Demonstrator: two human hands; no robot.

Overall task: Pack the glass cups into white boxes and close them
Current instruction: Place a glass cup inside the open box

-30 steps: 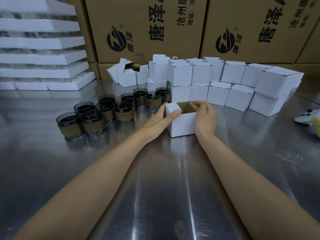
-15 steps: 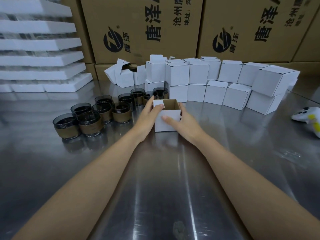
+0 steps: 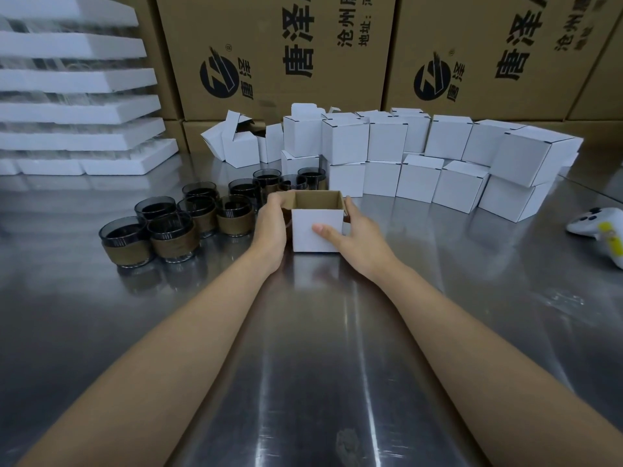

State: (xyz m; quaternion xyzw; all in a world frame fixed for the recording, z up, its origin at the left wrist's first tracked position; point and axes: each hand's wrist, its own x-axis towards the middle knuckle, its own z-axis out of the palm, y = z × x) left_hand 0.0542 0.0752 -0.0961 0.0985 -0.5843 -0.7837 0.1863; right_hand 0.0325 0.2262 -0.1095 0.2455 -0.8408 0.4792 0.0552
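An open white box (image 3: 312, 219) with a brown inside stands on the steel table (image 3: 303, 348) in front of me. My left hand (image 3: 271, 224) grips its left side, fingers curled over the far left rim. My right hand (image 3: 354, 237) holds the right side, thumb pressed on the white front face. I see no cup inside the box. Several dark glass cups with brown bands (image 3: 172, 235) stand in a cluster to the left of the box. Closed white boxes (image 3: 418, 153) are stacked in two rows behind.
A few open white boxes (image 3: 236, 143) lie at the back left of the stack. White foam trays (image 3: 77, 109) are piled at far left. Large brown cartons (image 3: 276, 52) wall the back. A white and yellow controller (image 3: 600, 230) lies at the right edge.
The open box has shifted left and been turned square to me. My right hand moved from the far rim to the front right side; my left hand now wraps the left side.
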